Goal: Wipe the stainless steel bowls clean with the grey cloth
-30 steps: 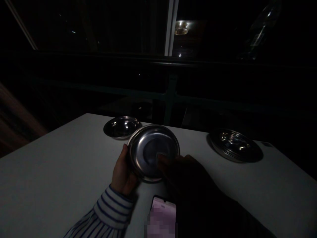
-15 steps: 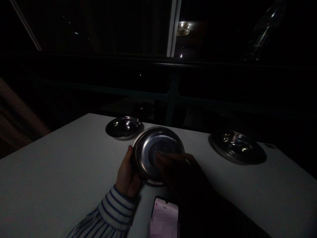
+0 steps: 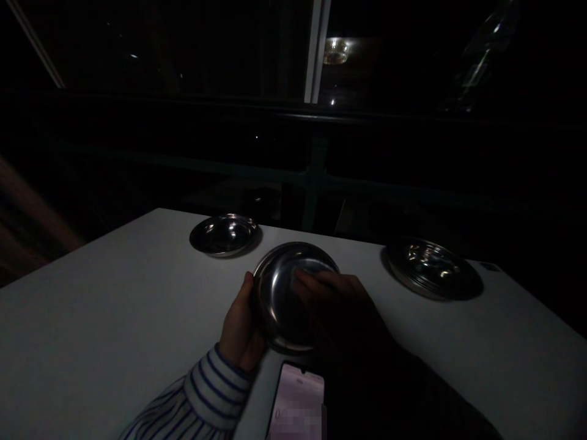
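Observation:
A shiny round steel bowl (image 3: 280, 305) is held tilted above the white table. My left hand (image 3: 240, 324), in a striped cuff, grips its left rim, with the thumb up along the edge. My right hand (image 3: 337, 302) is in deep shadow, its fingers drawn together against the bowl's face. Something small and pale seems to be at those fingertips, too dark to name. Below the bowl, close to both wrists, lies a phone (image 3: 298, 400) with its screen lit.
A single steel bowl (image 3: 224, 235) stands at the table's far left. Several nested steel bowls (image 3: 433, 269) sit at the far right. The white table (image 3: 114, 305) ends at a dark railing (image 3: 275, 113), with a window frame (image 3: 316, 52) behind it.
My right fingertips have shifted slightly up and right across the bowl's face. The bowl has tipped and moved a little lower and to the right, with my left hand still on its rim.

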Demonstrator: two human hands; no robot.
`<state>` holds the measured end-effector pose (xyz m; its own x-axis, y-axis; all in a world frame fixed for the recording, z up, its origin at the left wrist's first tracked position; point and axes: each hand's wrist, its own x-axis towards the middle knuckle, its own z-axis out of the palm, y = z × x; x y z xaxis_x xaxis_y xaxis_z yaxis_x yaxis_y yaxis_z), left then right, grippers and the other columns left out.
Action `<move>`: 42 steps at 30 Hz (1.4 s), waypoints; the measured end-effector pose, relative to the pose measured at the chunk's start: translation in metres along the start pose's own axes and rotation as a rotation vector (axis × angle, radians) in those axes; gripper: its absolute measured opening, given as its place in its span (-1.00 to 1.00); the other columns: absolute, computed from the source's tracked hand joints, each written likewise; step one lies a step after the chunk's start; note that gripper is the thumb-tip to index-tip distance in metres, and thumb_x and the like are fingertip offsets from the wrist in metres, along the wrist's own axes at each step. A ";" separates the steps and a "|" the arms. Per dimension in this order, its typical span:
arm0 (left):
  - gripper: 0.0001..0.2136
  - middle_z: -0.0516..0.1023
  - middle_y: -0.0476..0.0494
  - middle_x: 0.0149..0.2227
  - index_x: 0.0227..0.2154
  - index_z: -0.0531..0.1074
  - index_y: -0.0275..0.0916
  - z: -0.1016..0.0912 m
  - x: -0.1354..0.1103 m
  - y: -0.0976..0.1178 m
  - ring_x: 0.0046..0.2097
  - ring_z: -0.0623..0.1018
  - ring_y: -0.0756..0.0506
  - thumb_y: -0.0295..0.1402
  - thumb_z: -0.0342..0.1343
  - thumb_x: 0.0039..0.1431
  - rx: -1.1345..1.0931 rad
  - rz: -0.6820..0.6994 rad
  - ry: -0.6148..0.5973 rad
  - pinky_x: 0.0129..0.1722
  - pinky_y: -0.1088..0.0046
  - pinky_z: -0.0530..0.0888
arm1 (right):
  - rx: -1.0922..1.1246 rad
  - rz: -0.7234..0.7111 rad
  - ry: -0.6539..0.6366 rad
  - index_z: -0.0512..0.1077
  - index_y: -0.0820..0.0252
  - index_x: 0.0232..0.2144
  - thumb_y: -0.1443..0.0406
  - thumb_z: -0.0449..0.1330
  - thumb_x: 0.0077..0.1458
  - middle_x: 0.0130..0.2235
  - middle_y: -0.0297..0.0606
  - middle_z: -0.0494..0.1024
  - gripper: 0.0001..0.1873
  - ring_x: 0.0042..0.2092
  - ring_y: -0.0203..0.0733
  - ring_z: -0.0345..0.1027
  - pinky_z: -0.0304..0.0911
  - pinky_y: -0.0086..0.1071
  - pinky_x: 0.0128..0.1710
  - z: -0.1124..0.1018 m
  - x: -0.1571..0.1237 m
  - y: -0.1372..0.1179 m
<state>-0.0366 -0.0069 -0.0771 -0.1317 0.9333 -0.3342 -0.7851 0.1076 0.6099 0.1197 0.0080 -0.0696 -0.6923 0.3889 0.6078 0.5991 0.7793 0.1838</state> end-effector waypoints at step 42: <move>-0.72 0.60 -0.20 -0.32 -0.16 0.42 -0.33 0.000 0.002 -0.001 -0.23 0.57 -0.17 -0.29 -0.03 0.16 -0.057 0.004 -0.035 -0.12 0.26 0.46 | 0.080 0.114 0.115 0.24 0.33 0.00 0.35 -0.09 0.17 0.02 -0.07 0.38 -0.64 -0.03 -0.08 0.21 0.23 -0.17 -0.10 -0.029 0.005 0.030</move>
<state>-0.0360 -0.0050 -0.0788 -0.1150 0.9451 -0.3058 -0.8179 0.0846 0.5691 0.1454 0.0189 -0.0388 -0.5683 0.4218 0.7065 0.6341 0.7717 0.0494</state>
